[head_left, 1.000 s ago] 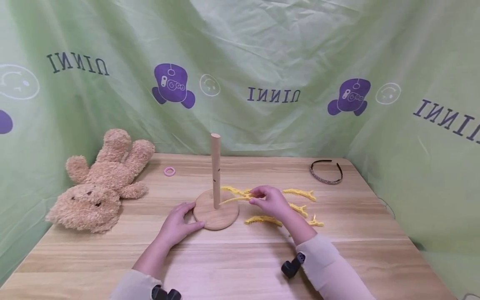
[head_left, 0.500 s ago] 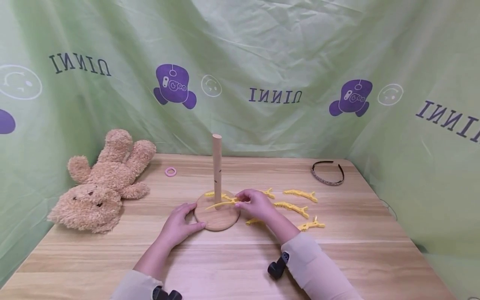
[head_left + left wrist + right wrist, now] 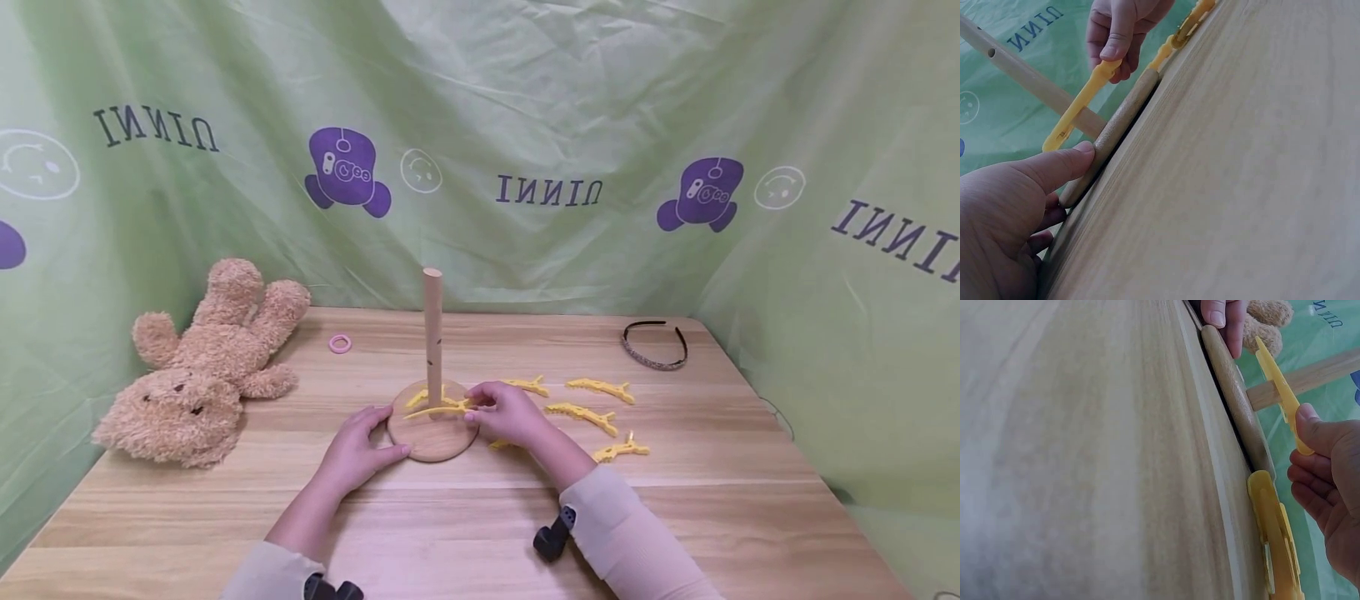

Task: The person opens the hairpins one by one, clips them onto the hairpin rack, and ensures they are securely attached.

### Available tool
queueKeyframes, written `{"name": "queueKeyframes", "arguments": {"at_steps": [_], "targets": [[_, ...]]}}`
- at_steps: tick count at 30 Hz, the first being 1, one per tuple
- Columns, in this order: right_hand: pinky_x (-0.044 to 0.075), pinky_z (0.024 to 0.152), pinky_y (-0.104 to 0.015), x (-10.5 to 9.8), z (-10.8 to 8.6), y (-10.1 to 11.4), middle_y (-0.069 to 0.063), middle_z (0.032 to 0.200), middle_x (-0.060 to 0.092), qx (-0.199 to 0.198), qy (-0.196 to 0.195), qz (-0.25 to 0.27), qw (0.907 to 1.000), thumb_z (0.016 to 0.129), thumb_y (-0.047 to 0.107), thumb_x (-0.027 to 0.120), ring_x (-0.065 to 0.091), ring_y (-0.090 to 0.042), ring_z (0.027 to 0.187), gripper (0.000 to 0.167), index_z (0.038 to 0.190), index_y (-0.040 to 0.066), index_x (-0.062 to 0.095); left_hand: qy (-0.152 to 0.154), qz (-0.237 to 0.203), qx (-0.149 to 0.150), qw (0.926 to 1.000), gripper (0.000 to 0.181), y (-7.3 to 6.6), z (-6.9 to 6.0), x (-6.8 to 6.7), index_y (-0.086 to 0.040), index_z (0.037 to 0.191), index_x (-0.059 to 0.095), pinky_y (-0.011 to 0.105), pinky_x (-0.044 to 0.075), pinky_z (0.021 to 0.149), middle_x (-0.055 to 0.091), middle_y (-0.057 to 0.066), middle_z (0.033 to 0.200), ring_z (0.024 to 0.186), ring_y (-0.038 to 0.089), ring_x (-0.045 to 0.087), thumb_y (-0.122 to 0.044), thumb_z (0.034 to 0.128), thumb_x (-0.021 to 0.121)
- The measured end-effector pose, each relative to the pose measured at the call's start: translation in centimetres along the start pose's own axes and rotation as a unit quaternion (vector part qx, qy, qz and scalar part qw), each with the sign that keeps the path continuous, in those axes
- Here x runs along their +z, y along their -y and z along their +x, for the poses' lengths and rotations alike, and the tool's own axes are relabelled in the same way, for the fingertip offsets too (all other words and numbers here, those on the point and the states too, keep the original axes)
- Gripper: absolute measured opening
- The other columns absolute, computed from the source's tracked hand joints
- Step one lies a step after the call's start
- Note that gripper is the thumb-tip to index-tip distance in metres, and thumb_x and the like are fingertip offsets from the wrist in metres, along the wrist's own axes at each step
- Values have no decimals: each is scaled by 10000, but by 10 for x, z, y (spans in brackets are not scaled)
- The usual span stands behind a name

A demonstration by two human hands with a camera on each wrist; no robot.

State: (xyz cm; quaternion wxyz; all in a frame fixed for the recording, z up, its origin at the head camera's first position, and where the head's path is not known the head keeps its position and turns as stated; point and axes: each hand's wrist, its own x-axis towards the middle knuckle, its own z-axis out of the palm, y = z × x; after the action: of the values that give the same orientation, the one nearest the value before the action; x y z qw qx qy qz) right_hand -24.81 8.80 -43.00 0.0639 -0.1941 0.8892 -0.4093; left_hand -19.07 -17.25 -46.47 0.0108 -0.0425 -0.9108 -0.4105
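Note:
My left hand (image 3: pixel 356 450) holds the left edge of a wooden stand's round base (image 3: pixel 438 446), with the thumb on the near rim (image 3: pixel 1075 164). From the base rises an upright wooden post (image 3: pixel 432 333) with small dark marks. My right hand (image 3: pixel 510 412) pinches the rear end of a yellow hair clip (image 3: pixel 1277 384) between thumb and fingers. The clip's jaws are spread, one arm on each side of the post's lower part, just above the base. Whether the clip touches the post cannot be told.
Right of the stand lie several more yellow hair clips (image 3: pixel 581 414), one partly behind my right arm. A plush bear (image 3: pixel 217 358) lies at the left, near a pink ring (image 3: pixel 340 343). A headband (image 3: pixel 654 362) is at the back right, before a green curtain (image 3: pixel 480 250).
My right hand has moved left with the hair clip, bringing its spread jaws from the base's right side to around the post. The left hand keeps its place on the base.

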Motion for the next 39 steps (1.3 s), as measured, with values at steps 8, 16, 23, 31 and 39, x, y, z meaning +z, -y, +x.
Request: {"name": "queueKeyframes", "arguments": {"at_steps": [8,16,23,31,39], "targets": [[497,1020,-459,-1,-2,-2,-111,1125,700,-90,126,-43,9999,883,213,734,634,-295,1131,302,1142,69,677,36,-3,-46,10000,769,2,0,1,28,1391,500,601,255,1168,435,301,1465,1421,473,305,-325,783,811],[454,1067,-489,-14,-12,0,-137,1314,630,-153,199,-185,9995,874,279,740,563,-348,1246,512,1324,86,592,34,14,-50,10000,774,1,0,2,26,1392,501,606,257,1165,435,301,1464,1421,473,306,-327,778,814],[405,1102,-523,-36,-28,-8,-122,1374,586,-177,134,-211,9995,880,283,735,519,-351,1294,537,1354,90,571,26,52,-42,10000,772,1,0,1,29,1391,499,611,252,1164,433,301,1466,1423,475,301,-324,780,812],[407,1080,-579,-65,-52,-31,-122,1413,554,-11,-165,-330,9993,885,270,727,506,-388,1300,541,1375,120,552,34,51,-53,10000,765,0,0,0,34,1391,496,606,252,1167,427,305,1468,1423,475,301,-313,785,808],[395,1077,-600,-90,-80,-66,-175,1433,524,190,-633,-455,9968,894,288,713,484,-436,1297,553,1377,79,542,46,101,-62,9999,768,0,0,-1,28,1396,494,610,253,1164,416,309,1474,1420,479,303,-326,789,803]]}}
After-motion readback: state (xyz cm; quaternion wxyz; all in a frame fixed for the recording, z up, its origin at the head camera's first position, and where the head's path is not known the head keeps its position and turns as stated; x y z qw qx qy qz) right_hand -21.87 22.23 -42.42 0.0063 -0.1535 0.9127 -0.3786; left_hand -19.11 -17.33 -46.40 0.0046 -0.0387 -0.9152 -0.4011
